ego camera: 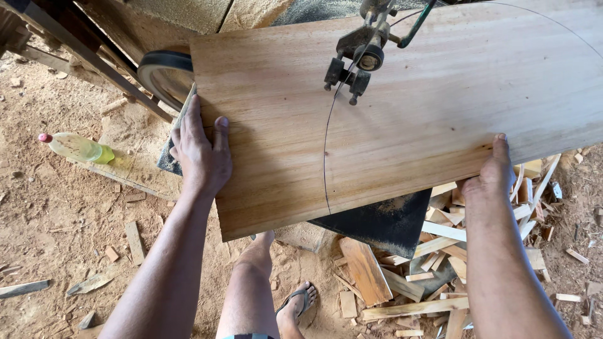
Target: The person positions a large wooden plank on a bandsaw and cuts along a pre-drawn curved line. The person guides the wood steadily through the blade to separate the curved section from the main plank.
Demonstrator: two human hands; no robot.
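2 hands are laid on a broad, flat, pale-brown wooden board (389, 113), which rests on the dark worktop (383, 223) of a band saw and is tilted so that its long axis runs from lower left to upper right. The left hand (201, 154) is pressed flat, fingers spread, against the board's left short edge; nothing is gripped by it. The right hand (493, 172) is hooked over the near long edge, thumb on top, so the board is grasped there. A thin curved pencil line (325, 150) is drawn across the board, and the grey metal blade guide (352, 66) stands on that line, between the 2 hands and further from the body than either. The left hand is judged nearer to the line. Pale wood offcuts (402, 282) are heaped on the sawdust floor (56, 220) below the right arm.
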